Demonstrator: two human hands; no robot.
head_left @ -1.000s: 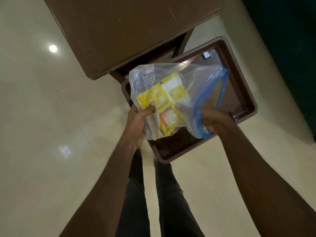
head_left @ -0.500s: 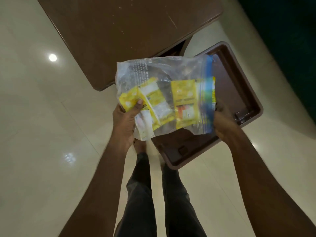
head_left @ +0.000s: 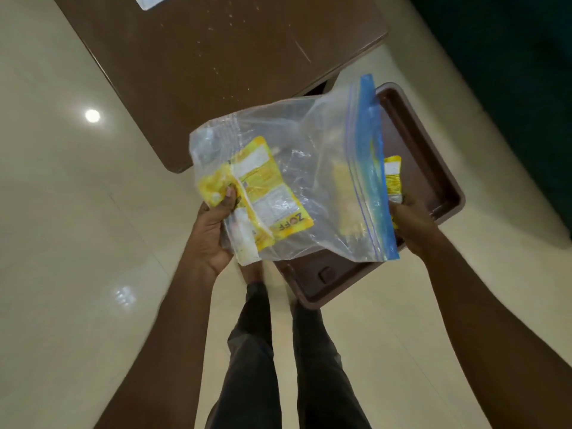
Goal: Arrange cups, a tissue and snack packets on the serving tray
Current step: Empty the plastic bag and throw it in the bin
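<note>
A clear zip bag (head_left: 297,168) with a blue seal strip hangs over the brown serving tray (head_left: 433,168). My left hand (head_left: 213,230) pinches the bag's closed end, thumb pressed on yellow snack packets (head_left: 263,193) inside. My right hand (head_left: 414,224) is at the bag's blue mouth and grips one yellow packet (head_left: 393,178) that sticks out past the seal, above the tray. Another yellow shape shows blurred through the plastic near the mouth. No cups or tissue are visible.
A dark brown table (head_left: 216,57) stands ahead, with a white object (head_left: 148,0) at its far edge. The tray sits low beside the table's corner. My legs (head_left: 278,351) stand on the glossy cream floor (head_left: 77,243). A dark green surface lies at the right.
The bag has been stretched out wider and turned, mouth to the right. One yellow packet has come out through the mouth in my right hand. The view has shifted, showing more table.
</note>
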